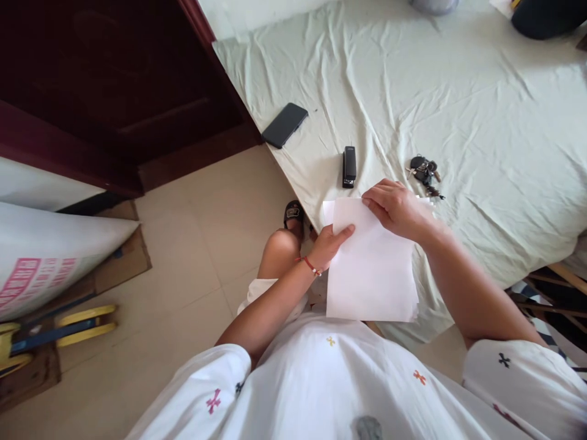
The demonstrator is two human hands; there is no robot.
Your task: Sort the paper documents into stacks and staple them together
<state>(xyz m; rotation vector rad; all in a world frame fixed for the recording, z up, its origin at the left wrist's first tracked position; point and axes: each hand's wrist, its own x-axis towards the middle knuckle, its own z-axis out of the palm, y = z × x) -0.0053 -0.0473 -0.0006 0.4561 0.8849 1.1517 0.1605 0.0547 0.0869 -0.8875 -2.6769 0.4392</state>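
Observation:
Several sheets of white paper [373, 275] lie in a loose, uneven stack over my lap and the near edge of the covered table. My left hand [331, 244] grips the stack's left edge, thumb on top and the other fingers hidden beneath. At the far edge, my right hand [392, 206] pinches the paper with its fingers bent. Just beyond the sheets a black stapler [349, 167] rests on the cloth, apart from both hands. A bunch of keys [425, 171] lies to the right of it, past my right hand.
A pale green wrinkled cloth [481, 134] covers the table. Near its left edge sits a black phone [285, 124]. A dark rounded object [548, 18] stands at the far right. To the left are a dark red door [114, 79], a white sack [55, 256] and a yellow-and-blue object [68, 330] on the floor.

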